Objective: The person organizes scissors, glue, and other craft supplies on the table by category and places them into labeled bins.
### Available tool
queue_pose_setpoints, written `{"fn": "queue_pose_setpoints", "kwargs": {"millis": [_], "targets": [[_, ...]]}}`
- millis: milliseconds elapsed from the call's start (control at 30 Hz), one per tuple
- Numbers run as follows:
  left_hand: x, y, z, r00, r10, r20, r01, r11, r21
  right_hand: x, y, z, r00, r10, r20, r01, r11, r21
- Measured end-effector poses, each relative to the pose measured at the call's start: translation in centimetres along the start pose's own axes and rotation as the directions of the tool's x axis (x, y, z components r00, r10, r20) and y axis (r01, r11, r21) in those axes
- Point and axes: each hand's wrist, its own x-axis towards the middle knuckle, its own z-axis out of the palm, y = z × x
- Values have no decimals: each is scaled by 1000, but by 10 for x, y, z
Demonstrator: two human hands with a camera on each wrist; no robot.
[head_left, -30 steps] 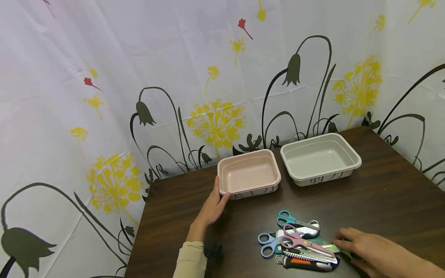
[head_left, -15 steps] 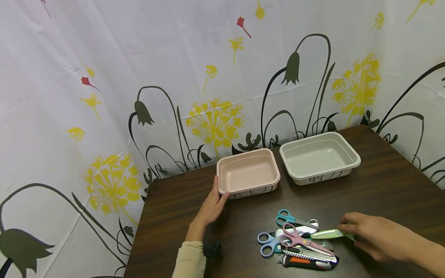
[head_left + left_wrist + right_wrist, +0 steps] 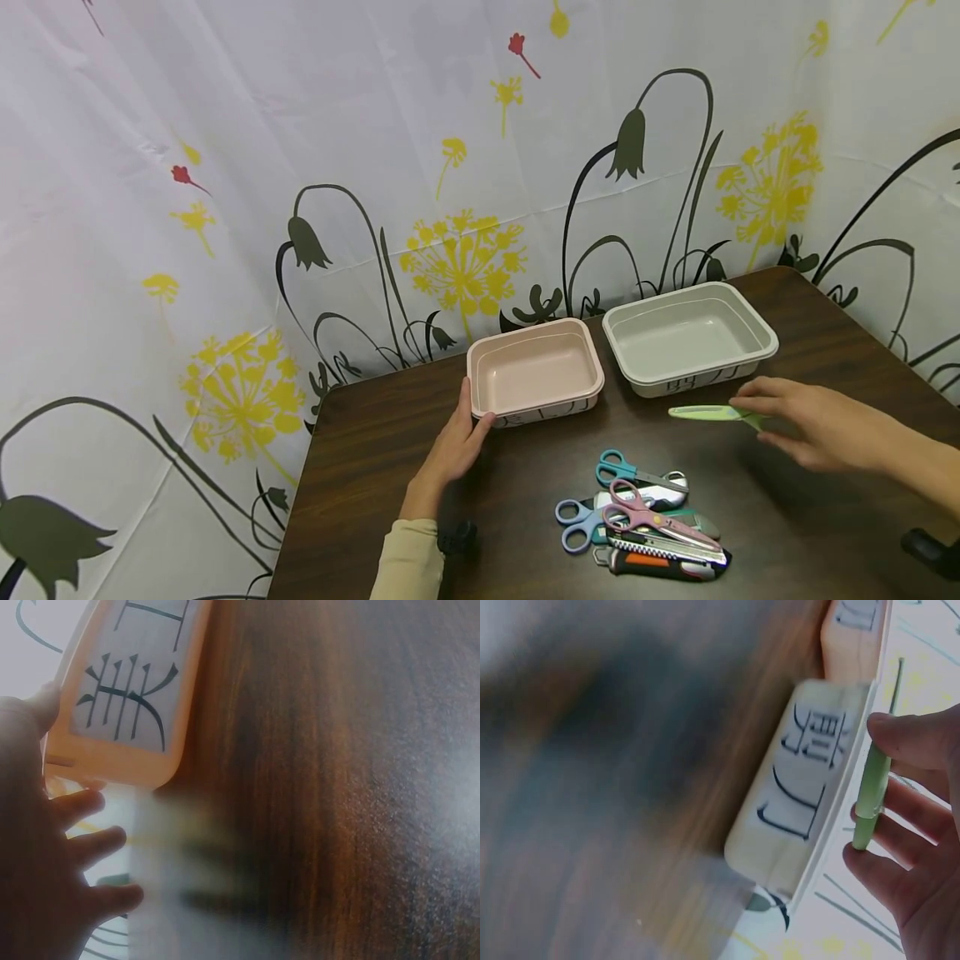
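Green utility knife (image 3: pixel 708 412) is pinched level in the right hand (image 3: pixel 813 421), just before the grey tray (image 3: pixel 761 354); left hand (image 3: pixel 457 446) lies flat against the pink tray (image 3: pixel 480 408), steadying it

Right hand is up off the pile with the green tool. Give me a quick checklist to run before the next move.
1. Right hand grips the green tool: ok, pinched by thumb and fingers.
2. Green tool clear of the pile: ok, held above the table, apart from it.
3. Grey tray unobstructed: ok, open and holding nothing.
4. Pink tray steadied: ok, left hand rests against its corner.
5. Tool type, blade covered or exposed: cannot tell.
6. Tray labels legible: cannot tell; partly visible, blurred.
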Motion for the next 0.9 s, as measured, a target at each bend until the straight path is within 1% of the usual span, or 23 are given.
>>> {"fn": "queue_pose_setpoints", "kwargs": {"millis": [100, 267, 433, 600, 733, 900], "targets": [[0, 0, -1, 1000, -1, -7, 1, 1000, 2, 10, 12, -3, 1000, 19, -7, -20, 999, -32], [-1, 1, 0, 1000, 5, -7, -5, 1000, 1, 23, 30, -3, 999, 38, 13, -37, 997, -69], [-2, 2, 0, 1000, 10, -16, -10, 1000, -2, 32, 42, 3, 1000, 17, 21, -16, 998, -53], [-3, 1, 1, 1000, -1, -11, 1, 1000, 2, 40, 49, 9, 1000, 0, 20, 0, 999, -35], [-3, 1, 0, 1000, -3, -12, 3, 1000, 2, 43, 51, 11, 998, 37, 50, -36, 999, -28], [-2, 2, 0, 1000, 6, -16, -5, 1000, 3, 46, 54, 10, 990, 90, 105, -89, 996, -9]]}}
